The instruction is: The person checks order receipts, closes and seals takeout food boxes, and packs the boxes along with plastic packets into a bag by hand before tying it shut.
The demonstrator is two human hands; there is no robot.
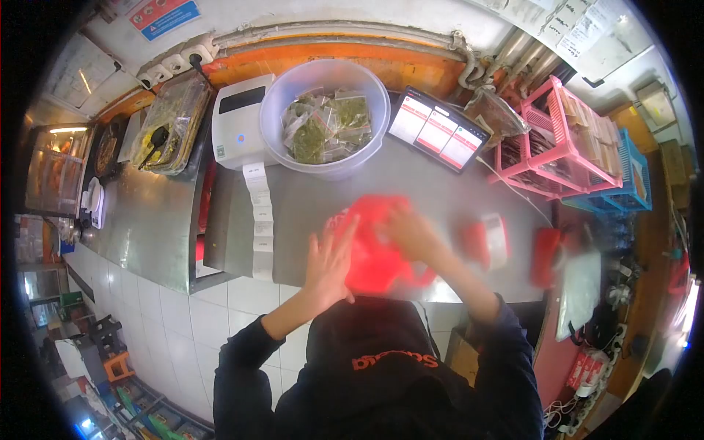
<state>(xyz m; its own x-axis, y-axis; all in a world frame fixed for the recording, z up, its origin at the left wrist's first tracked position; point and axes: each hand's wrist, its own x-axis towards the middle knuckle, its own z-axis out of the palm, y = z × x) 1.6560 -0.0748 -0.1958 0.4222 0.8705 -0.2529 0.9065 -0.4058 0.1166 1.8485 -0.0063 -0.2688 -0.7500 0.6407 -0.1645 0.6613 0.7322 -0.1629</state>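
A red plastic bag (370, 246) lies on the steel counter (308, 202) just in front of me. My left hand (328, 260) rests flat against the bag's left side with fingers spread. My right hand (412, 233) lies on top of the bag's right part; it is blurred, so its grip is unclear. A red and white packet (490, 238) sits on the counter to the right of the bag, apart from both hands.
Behind the bag stand a large clear tub of small herb bags (326, 117), a white label printer (238, 121) with a strip of labels (260, 220), and a tablet (438, 128). Pink and blue racks (565, 139) stand at right, a food tray (172, 121) at left.
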